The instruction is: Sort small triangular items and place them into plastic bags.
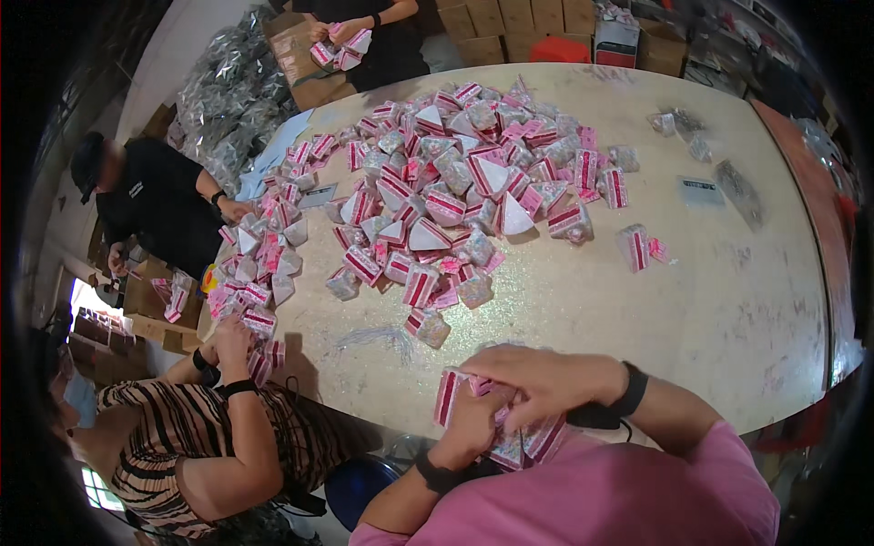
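Observation:
At the table's near edge, both my hands work on a bunch of cake-slice-shaped pieces (543, 439), pink and white striped and in clear wrap. My left hand (473, 417) is closed around part of this bunch, with one striped piece (446, 398) sticking out at its left. From the right, my right hand (546, 375) arches over the bunch, its fingers bent down among the pieces beside the left hand. The fingertips are partly hidden. Farther off lies a big heap of similar wrapped slices (446, 209) with pink tags.
The pale table (583, 337) has white strings (387, 338) left of my hands. Clear bags (739, 193) and a flat packet (699, 191) lie at right. Co-workers handle slices: a striped-top person (218, 428) at left, a black-clad person (155, 200) beyond, another person (391, 55) at the back.

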A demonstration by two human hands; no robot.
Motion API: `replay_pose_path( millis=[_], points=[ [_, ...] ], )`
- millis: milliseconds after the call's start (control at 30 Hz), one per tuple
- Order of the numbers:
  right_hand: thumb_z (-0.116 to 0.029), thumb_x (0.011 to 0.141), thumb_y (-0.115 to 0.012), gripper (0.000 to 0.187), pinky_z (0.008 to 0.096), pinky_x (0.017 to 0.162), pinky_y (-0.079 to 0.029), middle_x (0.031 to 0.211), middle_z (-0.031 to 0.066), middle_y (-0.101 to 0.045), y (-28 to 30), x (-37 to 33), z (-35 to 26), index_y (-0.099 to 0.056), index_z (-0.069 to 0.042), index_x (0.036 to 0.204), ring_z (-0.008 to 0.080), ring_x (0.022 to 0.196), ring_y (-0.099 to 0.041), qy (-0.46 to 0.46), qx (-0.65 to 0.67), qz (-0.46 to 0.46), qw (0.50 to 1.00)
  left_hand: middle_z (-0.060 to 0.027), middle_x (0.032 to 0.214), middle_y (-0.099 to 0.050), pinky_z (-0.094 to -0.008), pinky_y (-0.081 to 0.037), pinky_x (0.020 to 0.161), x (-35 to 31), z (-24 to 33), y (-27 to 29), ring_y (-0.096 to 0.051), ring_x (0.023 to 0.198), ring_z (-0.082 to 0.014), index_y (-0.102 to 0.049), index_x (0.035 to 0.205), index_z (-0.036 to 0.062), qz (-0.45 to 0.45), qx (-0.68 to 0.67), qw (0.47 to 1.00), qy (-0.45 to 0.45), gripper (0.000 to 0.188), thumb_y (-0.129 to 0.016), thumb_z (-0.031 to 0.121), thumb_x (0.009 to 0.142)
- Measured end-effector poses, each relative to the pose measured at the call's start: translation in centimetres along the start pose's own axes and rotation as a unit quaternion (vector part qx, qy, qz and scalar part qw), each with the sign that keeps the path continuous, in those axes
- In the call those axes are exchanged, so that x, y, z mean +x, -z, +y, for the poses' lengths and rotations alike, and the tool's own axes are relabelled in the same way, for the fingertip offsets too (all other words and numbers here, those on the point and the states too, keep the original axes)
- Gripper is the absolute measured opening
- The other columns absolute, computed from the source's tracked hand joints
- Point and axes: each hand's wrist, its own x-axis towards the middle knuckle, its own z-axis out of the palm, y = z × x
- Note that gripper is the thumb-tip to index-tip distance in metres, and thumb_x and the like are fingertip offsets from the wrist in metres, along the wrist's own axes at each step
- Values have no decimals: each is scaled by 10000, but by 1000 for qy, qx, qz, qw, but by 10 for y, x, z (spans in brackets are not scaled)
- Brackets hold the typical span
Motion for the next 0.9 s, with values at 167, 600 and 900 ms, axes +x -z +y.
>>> replay_pose_path(
  millis=[167, 600, 900],
  points=[
    [-108, 808, -556, 373, 349, 772, -479, 1097, 171, -572, 17, -10, 36, -523, 31, 1153, 277, 887, -607, 43, 20, 88, 995, -43, 720, -572, -275, -461, 596, 9, 3, -7, -545, 658, -117, -573, 898, -2, 13, -338, 929, 151, 90, -497, 47, 898],
    [-169, 806, -605, 113, 371, 762, -427, 840, 97, -553, -5, -1, 17, -601, -75, 870, 289, 832, -526, 33, -152, 59, 986, -11, 708, -542, -218, -356, 483, 9, -11, 0, -484, 585, -64, -568, 883, 24, -11, -82, 984, 158, 115, -511, -1, 785],
    [-100, 779, -612, 86, 380, 709, -436, 785, 97, -550, -24, 10, -3, -599, -66, 857, 305, 798, -521, 42, -107, 37, 993, 15, 735, -521, -211, -323, 473, -12, -17, 10, -431, 559, -45, -534, 1060, 70, -37, -221, 967, 118, 240, -541, 47, 822]
  ],
)
